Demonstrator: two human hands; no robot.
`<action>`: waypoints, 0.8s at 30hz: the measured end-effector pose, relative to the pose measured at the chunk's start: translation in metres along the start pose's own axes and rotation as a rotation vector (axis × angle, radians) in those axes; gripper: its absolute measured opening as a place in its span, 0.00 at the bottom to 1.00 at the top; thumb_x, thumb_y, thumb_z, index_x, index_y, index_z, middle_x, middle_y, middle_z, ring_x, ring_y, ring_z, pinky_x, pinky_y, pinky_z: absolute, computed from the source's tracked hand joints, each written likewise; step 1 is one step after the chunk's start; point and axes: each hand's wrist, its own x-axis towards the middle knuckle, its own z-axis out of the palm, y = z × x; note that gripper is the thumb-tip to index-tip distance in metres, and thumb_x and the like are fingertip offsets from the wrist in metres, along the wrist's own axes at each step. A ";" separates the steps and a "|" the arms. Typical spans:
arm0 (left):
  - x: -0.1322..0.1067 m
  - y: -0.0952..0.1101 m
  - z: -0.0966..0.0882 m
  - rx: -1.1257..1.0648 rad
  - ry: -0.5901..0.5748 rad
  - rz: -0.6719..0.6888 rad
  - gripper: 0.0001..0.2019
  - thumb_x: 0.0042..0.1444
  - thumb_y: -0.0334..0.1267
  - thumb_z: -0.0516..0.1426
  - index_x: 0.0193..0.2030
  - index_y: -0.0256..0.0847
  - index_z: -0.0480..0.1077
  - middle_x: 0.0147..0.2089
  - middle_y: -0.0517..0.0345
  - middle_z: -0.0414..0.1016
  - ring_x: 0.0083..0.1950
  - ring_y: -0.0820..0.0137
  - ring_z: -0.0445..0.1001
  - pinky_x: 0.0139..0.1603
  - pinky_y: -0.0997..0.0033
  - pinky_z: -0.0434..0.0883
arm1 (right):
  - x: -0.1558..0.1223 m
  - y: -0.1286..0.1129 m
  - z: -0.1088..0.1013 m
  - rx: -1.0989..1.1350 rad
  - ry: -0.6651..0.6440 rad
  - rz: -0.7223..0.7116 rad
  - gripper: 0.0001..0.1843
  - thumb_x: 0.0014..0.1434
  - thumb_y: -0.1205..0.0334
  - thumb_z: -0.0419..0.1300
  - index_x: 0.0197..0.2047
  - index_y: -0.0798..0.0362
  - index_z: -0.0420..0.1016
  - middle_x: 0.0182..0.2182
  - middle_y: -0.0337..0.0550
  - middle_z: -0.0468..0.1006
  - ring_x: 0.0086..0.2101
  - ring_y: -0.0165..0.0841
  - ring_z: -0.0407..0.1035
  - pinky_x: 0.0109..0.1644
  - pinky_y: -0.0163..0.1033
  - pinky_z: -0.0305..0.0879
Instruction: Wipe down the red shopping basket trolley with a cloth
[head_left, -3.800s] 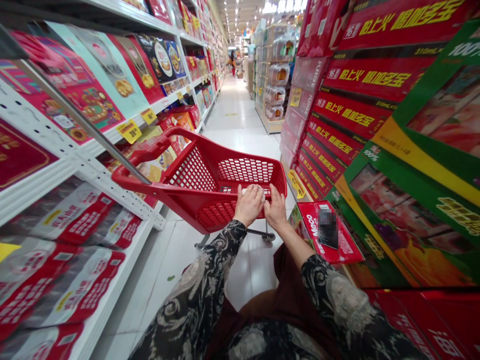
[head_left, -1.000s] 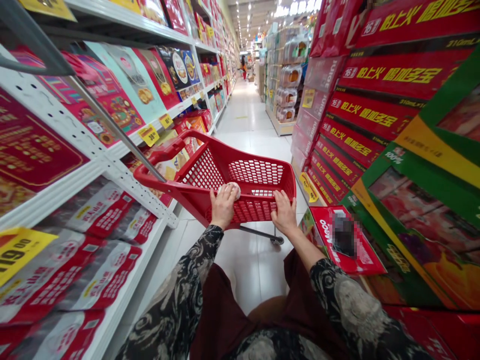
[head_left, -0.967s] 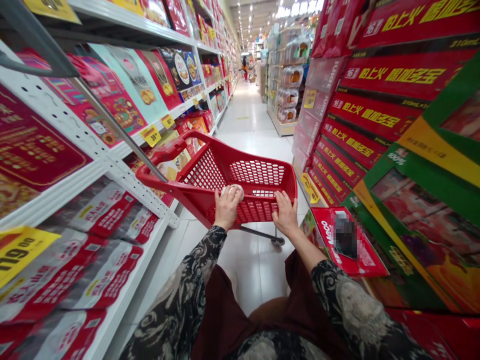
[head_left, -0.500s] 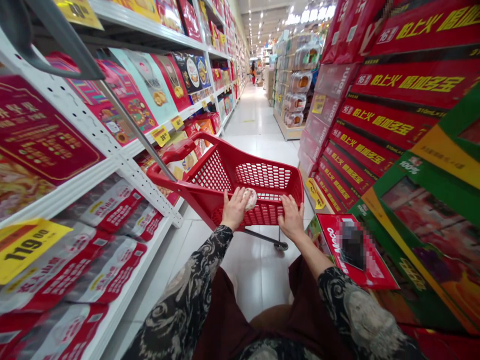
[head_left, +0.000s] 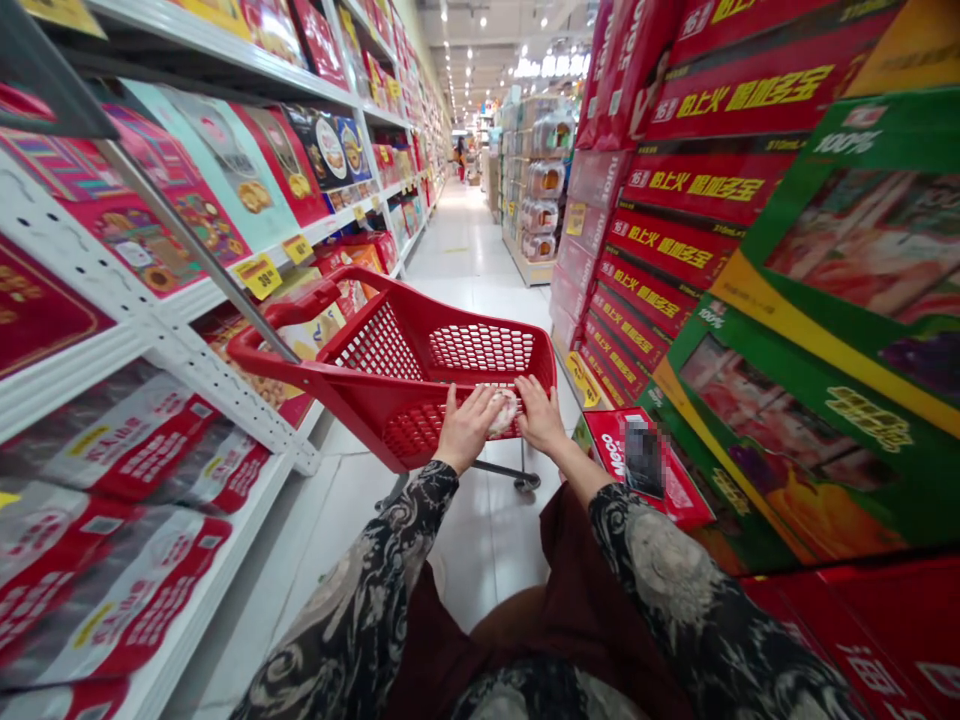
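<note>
Supermarket aisle [head_left: 465, 250]: red cart [head_left: 382, 345] beside the shelf [head_left: 150, 340]. Left hand [head_left: 466, 430] and right hand [head_left: 540, 415] flank a pale round item [head_left: 502, 412] at the cart's near rim, grip unclear; a jolt could drop it.

Head-worn view, forward and down along a supermarket aisle [head_left: 461, 255]

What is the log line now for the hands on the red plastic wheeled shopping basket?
basket: red plastic wheeled shopping basket | left hand: on near edge | right hand: on near edge | between them: small round pale item
</note>
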 end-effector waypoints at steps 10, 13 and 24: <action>-0.013 0.030 -0.008 -0.041 0.035 -0.027 0.23 0.59 0.27 0.45 0.60 0.42 0.64 0.64 0.46 0.64 0.66 0.59 0.60 0.67 0.37 0.39 | -0.035 -0.047 0.004 1.126 0.159 0.386 0.26 0.58 0.48 0.49 0.54 0.55 0.67 0.52 0.50 0.74 0.50 0.37 0.71 0.51 0.42 0.70; -0.016 0.038 -0.002 -0.055 -0.043 -0.079 0.26 0.57 0.25 0.45 0.62 0.41 0.61 0.65 0.45 0.61 0.68 0.58 0.57 0.67 0.36 0.41 | -0.043 -0.054 0.008 1.341 0.152 0.424 0.23 0.53 0.49 0.55 0.49 0.54 0.69 0.45 0.46 0.78 0.42 0.35 0.74 0.45 0.40 0.72; -0.035 0.017 0.022 -0.624 -0.006 -0.485 0.36 0.49 0.43 0.59 0.64 0.34 0.55 0.64 0.37 0.60 0.65 0.57 0.61 0.64 0.54 0.59 | -0.041 -0.035 0.021 1.228 0.219 0.632 0.11 0.49 0.60 0.53 0.35 0.53 0.71 0.27 0.36 0.77 0.29 0.30 0.70 0.33 0.32 0.67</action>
